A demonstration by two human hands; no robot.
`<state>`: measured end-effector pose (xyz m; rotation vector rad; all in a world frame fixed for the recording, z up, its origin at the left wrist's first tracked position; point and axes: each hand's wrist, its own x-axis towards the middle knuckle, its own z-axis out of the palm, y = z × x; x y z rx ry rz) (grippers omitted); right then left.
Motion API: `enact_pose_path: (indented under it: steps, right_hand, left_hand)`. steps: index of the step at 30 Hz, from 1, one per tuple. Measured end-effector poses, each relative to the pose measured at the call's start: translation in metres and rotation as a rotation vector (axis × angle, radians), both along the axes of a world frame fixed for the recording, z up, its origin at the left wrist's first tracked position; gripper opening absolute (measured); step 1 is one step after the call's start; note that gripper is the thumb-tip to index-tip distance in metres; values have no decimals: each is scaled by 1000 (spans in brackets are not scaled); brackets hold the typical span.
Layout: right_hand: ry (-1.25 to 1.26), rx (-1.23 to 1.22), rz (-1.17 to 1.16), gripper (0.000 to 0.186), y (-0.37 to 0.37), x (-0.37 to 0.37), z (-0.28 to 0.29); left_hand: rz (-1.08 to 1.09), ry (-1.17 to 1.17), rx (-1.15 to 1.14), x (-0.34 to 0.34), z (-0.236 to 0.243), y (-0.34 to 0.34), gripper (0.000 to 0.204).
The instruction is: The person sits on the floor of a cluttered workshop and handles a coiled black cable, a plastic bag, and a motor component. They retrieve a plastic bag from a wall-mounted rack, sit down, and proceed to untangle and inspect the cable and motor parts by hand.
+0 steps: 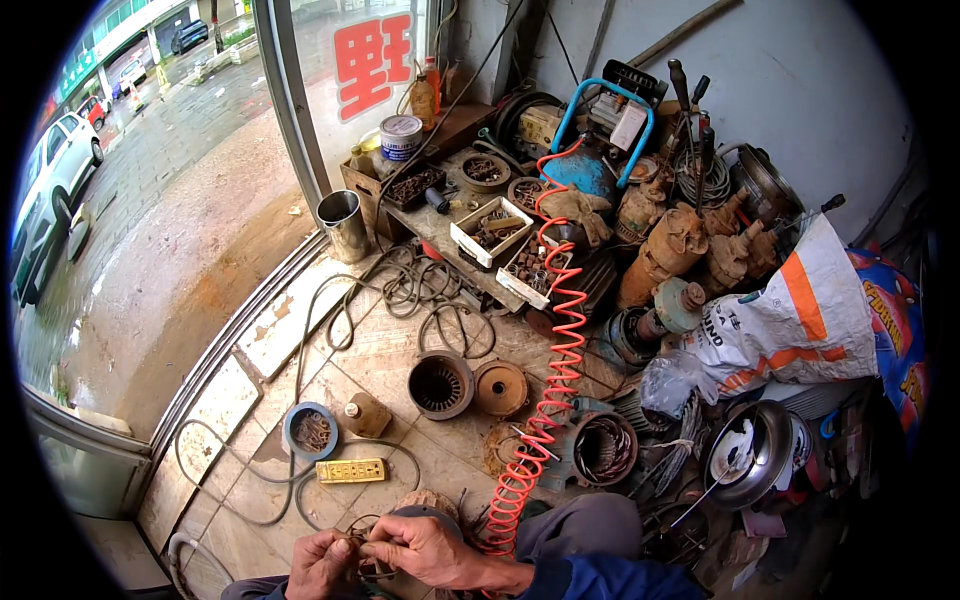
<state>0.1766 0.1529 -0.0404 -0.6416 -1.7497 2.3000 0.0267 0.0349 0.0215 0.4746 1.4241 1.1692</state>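
Note:
At the lower edge, my left hand (320, 563) and my right hand (424, 551) meet, fingertips pinched close together. Whatever is between them is too small and covered to make out. Thin dark strands, perhaps wire, show around the fingertips. Just beyond my right hand sits a round dark metal part (428, 512), mostly hidden by that hand. A yellow power strip (350, 470) lies on the floor ahead of my hands. Past it are a blue-rimmed round dish (311, 431) with small brownish pieces and a squat brown bottle (367, 415).
A red coiled hose (568, 350) hangs down close to my right knee (590, 525). Farther off are a motor stator (441, 385), a rusty disc (501, 388) and a low bench with white parts trays (492, 231). Cables loop across the tiles. A metal bowl (750, 455) stands right.

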Motion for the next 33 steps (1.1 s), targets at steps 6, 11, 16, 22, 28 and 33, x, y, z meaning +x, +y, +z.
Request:
enact_pose_path:
  steps: [6, 11, 16, 22, 28, 33]
  right_hand:
    - [-39, -168, -5, 17, 21, 6, 24]
    - [66, -349, 17, 17, 22, 10, 15]
    - [125, -274, -40, 16, 12, 10, 16]
    - [-8, 55, 90, 26, -4, 11, 12]
    - [76, -478, 83, 17, 4, 24, 16]
    - [128, -491, 62, 23, 10, 33, 37]
  left_hand:
    - [118, 17, 19, 3, 3, 2, 25]
    - [135, 109, 45, -6, -12, -10, 23]
    - [210, 84, 66, 1, -26, -19, 30]
    - [120, 22, 128, 20, -26, -23, 37]
    - [214, -226, 112, 25, -14, -21, 38]
    - [299, -291, 150, 26, -1, -35, 26]
